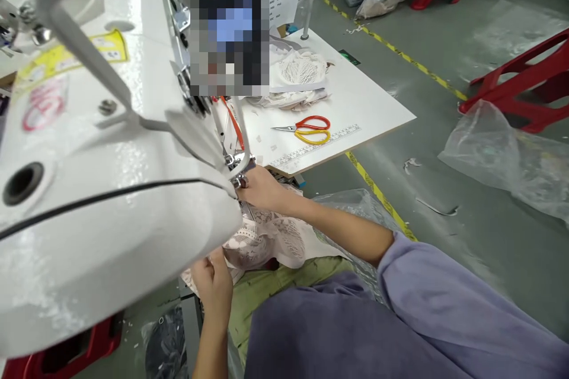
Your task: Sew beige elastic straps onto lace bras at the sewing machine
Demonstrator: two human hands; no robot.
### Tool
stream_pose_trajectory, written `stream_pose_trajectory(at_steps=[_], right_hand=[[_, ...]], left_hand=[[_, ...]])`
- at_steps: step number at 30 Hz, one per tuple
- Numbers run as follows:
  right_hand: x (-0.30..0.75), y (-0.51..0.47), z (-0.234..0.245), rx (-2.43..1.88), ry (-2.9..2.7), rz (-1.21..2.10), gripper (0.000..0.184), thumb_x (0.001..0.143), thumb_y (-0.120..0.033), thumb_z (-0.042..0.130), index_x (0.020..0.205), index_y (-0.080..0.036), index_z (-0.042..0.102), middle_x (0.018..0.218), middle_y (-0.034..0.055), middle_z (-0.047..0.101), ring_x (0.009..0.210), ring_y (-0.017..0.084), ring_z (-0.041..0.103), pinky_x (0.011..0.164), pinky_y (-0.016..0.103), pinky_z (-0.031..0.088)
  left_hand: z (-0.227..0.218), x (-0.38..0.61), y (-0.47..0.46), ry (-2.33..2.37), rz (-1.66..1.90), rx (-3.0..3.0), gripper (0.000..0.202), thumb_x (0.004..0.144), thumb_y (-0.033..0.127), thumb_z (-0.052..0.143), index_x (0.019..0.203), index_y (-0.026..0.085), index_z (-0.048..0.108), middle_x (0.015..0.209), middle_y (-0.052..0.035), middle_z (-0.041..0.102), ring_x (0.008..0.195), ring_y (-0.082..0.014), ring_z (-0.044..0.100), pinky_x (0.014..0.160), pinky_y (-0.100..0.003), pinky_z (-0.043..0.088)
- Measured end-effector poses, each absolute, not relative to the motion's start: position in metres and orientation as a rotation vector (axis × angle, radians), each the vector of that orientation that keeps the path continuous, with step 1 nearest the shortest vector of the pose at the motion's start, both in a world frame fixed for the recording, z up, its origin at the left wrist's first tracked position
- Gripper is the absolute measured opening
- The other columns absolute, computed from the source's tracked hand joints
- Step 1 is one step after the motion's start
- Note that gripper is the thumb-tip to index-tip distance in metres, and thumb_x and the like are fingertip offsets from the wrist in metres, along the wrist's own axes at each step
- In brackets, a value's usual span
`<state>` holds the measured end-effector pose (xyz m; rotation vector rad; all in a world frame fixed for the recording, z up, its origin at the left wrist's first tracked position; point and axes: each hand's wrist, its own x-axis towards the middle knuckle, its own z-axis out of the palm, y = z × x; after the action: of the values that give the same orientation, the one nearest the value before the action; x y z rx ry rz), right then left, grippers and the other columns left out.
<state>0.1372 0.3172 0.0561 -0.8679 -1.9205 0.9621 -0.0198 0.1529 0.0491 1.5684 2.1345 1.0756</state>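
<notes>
A pale pink lace garment piece, with cups like a bra's, (287,240) hangs over my lap below the head of a white sewing machine (178,219). At the lace's left edge is my left hand (213,281), its thumb and fingers closed on the fabric. My right hand (264,188) reaches in beside the needle area, at the far end of the lace. The machine's metal parts hide its fingertips, so I cannot tell whether it grips anything. Part of the lace is out of sight behind the machine head.
On the white tabletop (373,112) lie scissors (313,129) with red and yellow handles, by a printed ruler (317,148). Behind them is a pile of white lace pieces (302,71). Red stools (528,83) and clear plastic bags (489,142) stand on the floor at right.
</notes>
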Motion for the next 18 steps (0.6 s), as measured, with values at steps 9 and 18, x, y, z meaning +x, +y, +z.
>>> stream_pose_trajectory(at_steps=[9, 18], right_hand=[[0.141, 0.317, 0.060, -0.899, -1.925, 1.018, 0.007, 0.078, -0.015, 0.059, 0.083, -0.018, 0.062, 0.089, 0.0032, 0.057, 0.082, 0.019, 0.056, 0.074, 0.030, 0.045], [0.143, 0.315, 0.068, -0.934, -1.931, 1.039, 0.005, 0.076, -0.015, 0.063, 0.074, -0.019, 0.060, 0.091, 0.0058, 0.059, 0.088, 0.022, 0.056, 0.081, 0.035, 0.050]], left_hand=[[0.056, -0.027, 0.164, 1.980, 0.913, 1.527, 0.035, 0.092, 0.049, 0.048, 0.083, 0.021, 0.066, 0.061, -0.0013, 0.058, 0.063, -0.0194, 0.058, 0.060, -0.029, 0.049], [0.062, -0.018, 0.159, 2.081, 1.001, 1.413, 0.026, 0.084, 0.044, 0.058, 0.075, 0.020, 0.062, 0.054, 0.0022, 0.055, 0.053, -0.0149, 0.054, 0.050, -0.023, 0.044]])
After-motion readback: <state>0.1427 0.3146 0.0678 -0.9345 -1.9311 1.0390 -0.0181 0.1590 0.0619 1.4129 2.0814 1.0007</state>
